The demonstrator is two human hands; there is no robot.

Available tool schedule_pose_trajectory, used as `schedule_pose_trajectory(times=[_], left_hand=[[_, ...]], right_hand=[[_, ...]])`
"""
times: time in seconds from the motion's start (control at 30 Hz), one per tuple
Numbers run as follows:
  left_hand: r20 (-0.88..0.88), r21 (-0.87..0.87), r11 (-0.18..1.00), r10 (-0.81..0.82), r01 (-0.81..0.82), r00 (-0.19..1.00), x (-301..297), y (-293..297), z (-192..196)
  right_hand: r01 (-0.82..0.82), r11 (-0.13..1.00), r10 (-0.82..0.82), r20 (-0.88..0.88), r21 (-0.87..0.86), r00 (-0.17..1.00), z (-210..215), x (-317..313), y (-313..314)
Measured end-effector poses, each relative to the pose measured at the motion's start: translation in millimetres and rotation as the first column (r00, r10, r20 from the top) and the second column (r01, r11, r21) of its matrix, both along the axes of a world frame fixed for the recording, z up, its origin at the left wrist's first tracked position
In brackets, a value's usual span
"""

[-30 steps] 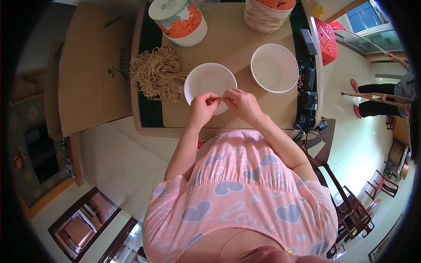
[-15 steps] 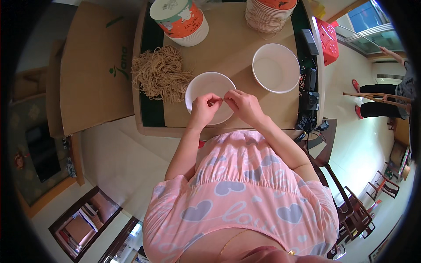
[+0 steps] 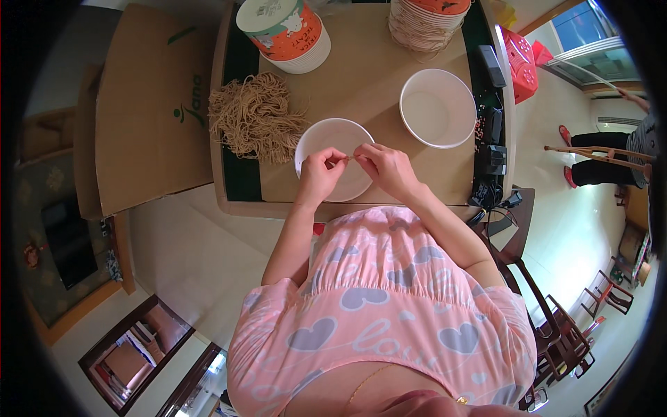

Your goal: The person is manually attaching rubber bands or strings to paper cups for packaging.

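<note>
Over the near white paper bucket, my left hand and my right hand meet with fingertips nearly touching. Both are closed in a pinch on a short bit of tan twine that shows between them. How the twine runs beyond the fingers, and whether it joins the bucket, I cannot make out. Left of the bucket lies a loose heap of the same tan twine. A second open white paper bucket stands to the right, apart from my hands.
Stacked orange-printed buckets stand at the back left and back right, the latter hung with twine. Black adapters and cables line the table's right edge. A large cardboard box is at left. Another person stands far right near a red stool.
The near bucket has shifted very slightly toward me. My fingertips have moved slightly apart, with more twine showing between them. At far right, the person's arm and the pole have moved.
</note>
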State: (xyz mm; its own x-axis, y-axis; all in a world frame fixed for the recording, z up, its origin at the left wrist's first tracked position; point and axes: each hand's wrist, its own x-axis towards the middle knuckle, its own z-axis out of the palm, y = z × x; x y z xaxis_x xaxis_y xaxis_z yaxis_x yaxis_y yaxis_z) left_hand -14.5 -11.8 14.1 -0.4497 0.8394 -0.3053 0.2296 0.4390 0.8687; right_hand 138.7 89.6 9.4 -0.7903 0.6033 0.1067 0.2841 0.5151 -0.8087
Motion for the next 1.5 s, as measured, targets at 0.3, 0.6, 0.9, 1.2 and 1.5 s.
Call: schedule_pose_trajectory(times=[0.3,0.6,0.9,1.2,1.5], left_hand=[[-0.016,0.018,1.0,-0.001,0.001,1.0,2.2,0.6,3.7],[-0.062,0.046,0.999,0.014,-0.011,0.998,7.8,2.2,0.8],[-0.168,0.038,0.998,-0.045,0.052,0.985,9.9,4.7,8.0],[-0.047,0.018,1.0,-0.023,0.024,0.999,4.4,-1.2,5.7],[-0.01,0.053,0.998,-0.019,0.019,1.0,3.2,2.5,10.8]], right_hand=[[-0.019,1.0,0.019,0.058,-0.004,0.998,4.3,0.4,2.2],[-0.008,1.0,0.008,0.036,0.0,0.999,2.8,0.7,0.5],[0.002,0.999,-0.003,0.008,0.032,1.0,1.2,1.8,1.3],[-0.009,1.0,0.009,-0.007,-0.002,1.0,5.7,-1.3,1.9],[-0.006,1.0,0.006,0.006,0.001,1.0,5.7,-0.5,2.5]])
